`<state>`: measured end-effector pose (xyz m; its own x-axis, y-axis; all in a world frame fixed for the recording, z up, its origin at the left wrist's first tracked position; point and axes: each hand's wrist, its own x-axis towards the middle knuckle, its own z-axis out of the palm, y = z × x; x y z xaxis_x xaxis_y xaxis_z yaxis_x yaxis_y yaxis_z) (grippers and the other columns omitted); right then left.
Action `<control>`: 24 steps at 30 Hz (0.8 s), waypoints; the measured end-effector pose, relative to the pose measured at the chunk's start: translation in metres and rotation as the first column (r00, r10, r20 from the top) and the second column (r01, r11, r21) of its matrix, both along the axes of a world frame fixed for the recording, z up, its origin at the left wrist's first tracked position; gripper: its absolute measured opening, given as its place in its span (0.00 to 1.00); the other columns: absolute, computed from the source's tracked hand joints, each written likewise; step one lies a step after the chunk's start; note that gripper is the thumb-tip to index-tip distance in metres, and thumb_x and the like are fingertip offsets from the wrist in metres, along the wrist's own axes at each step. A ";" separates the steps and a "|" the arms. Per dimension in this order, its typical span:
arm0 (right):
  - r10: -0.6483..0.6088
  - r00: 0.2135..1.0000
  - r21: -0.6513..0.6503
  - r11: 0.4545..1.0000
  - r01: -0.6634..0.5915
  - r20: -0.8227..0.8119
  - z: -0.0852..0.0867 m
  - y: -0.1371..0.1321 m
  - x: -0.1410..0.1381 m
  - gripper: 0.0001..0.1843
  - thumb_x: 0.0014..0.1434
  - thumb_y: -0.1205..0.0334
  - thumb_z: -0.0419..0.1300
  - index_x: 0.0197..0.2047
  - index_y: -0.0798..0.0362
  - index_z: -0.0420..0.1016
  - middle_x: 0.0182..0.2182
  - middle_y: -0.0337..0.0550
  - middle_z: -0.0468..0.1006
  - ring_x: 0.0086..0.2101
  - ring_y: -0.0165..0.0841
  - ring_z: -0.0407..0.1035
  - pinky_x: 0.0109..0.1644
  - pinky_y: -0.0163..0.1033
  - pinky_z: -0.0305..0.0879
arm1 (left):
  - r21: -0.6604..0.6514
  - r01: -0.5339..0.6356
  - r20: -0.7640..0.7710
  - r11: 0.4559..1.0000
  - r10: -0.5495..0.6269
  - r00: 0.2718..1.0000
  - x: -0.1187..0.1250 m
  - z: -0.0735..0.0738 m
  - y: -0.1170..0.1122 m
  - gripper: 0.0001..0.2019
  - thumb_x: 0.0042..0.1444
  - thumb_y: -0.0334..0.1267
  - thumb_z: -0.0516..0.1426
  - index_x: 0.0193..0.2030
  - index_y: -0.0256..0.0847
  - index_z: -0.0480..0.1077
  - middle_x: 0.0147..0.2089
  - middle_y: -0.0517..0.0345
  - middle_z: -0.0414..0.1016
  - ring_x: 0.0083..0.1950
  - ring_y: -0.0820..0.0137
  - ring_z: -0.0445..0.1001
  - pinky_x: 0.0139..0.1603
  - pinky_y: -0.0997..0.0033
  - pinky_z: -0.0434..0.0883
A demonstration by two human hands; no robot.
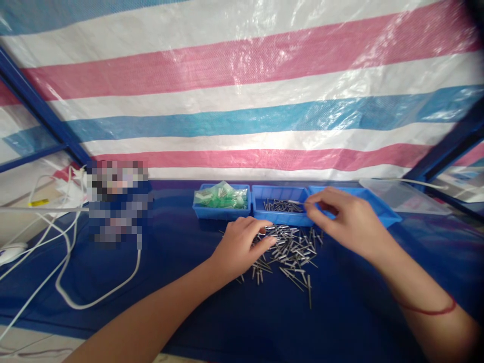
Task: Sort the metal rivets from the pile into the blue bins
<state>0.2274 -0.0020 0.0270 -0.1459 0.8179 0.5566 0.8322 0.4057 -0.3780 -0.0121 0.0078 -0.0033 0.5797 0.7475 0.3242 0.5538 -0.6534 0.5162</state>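
Many silvery blind rivets (297, 249) lie in a loose pile on the blue tabletop. My left hand (240, 247) rests at the pile's left side, thumb and forefinger apart above the rivets; its other fingers are mostly hidden. My right hand (346, 217) is at the right end of the middle blue bin (282, 218), fingertips pinched on what looks like a single rivet (295, 202), slightly blurred. Inside that bin lie more rivets (279, 205). The right-hand blue bin (383, 214) is partly covered by my right hand.
A left blue bin (221, 213) holds green-and-clear plastic packets (223, 195). White cables (75, 302) loop across the table's left side. A clear plastic sheet (408, 197) lies at the back right. Striped sheeting (242, 111) hangs behind, between blue frame posts (41, 106).
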 end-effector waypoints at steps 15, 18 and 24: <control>-0.517 0.790 0.028 0.841 0.540 0.330 -0.024 0.019 0.081 0.16 0.55 0.48 0.56 0.29 0.51 0.75 0.20 0.46 0.73 0.16 0.35 0.62 0.21 0.39 0.52 | 0.085 0.080 -0.289 0.993 -0.052 0.956 -0.001 -0.004 -0.004 0.10 0.64 0.42 0.52 0.41 0.46 0.74 0.49 0.59 0.73 0.52 0.63 0.64 0.49 0.59 0.60; -0.418 0.864 0.034 0.904 0.426 0.281 -0.008 0.012 0.051 0.14 0.58 0.53 0.55 0.31 0.53 0.74 0.24 0.45 0.75 0.23 0.35 0.67 0.28 0.39 0.56 | 0.093 0.073 -0.296 0.993 -0.042 0.954 0.000 -0.004 -0.005 0.10 0.64 0.41 0.51 0.39 0.45 0.73 0.48 0.59 0.73 0.51 0.63 0.65 0.48 0.60 0.60; 0.110 0.970 -0.072 0.993 -0.097 0.215 0.000 -0.002 0.006 0.11 0.61 0.60 0.52 0.31 0.51 0.73 0.29 0.43 0.76 0.28 0.33 0.68 0.34 0.38 0.61 | 0.115 0.027 -0.228 0.993 0.000 0.974 0.000 -0.004 -0.003 0.10 0.65 0.40 0.51 0.39 0.45 0.73 0.47 0.58 0.73 0.50 0.64 0.66 0.47 0.62 0.60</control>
<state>0.2334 -0.0041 0.0273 -0.3438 0.8233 0.4516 0.8520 0.4757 -0.2187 -0.0126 0.0046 -0.0077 0.6580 0.7038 0.2678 0.6383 -0.7100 0.2975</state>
